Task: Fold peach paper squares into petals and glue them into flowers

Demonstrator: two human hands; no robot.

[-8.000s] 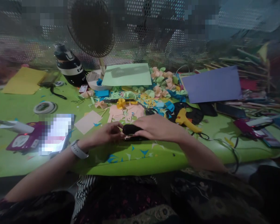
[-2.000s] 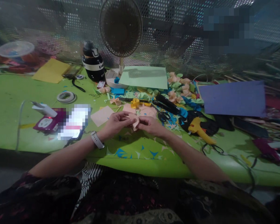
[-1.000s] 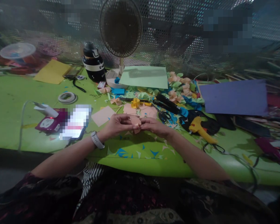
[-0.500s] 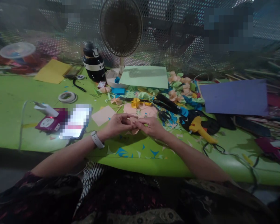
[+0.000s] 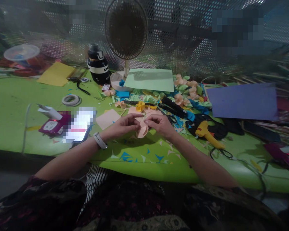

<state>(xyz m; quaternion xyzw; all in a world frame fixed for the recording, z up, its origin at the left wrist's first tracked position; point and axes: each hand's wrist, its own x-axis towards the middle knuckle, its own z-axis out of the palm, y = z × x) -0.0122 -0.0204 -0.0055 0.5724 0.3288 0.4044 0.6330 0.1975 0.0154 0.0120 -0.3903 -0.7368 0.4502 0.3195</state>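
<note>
Between both hands is a peach paper flower (image 5: 142, 129), its curled petals hanging below the fingertips. My left hand (image 5: 126, 125), a white watch on its wrist, pinches the flower's left side. On its right side my right hand (image 5: 160, 124) grips it between thumb and fingers. Fingers cover part of the flower. Just behind the hands lie peach paper pieces, a yellow paper flower (image 5: 140, 106) and a flat peach sheet (image 5: 108, 119). Blue and pale scraps (image 5: 126, 156) are scattered on the green table in front.
A black stapler (image 5: 172, 107) and a yellow glue gun (image 5: 208, 134) with its cord lie to the right. At left are a lit phone (image 5: 80, 124), a purple power socket (image 5: 53, 125) and a tape roll (image 5: 71, 100). A fan (image 5: 126, 29) and bottle (image 5: 98, 66) stand behind.
My hands have drawn slightly apart, and the right one has turned. More of the peach paper flower now shows below the fingers.
</note>
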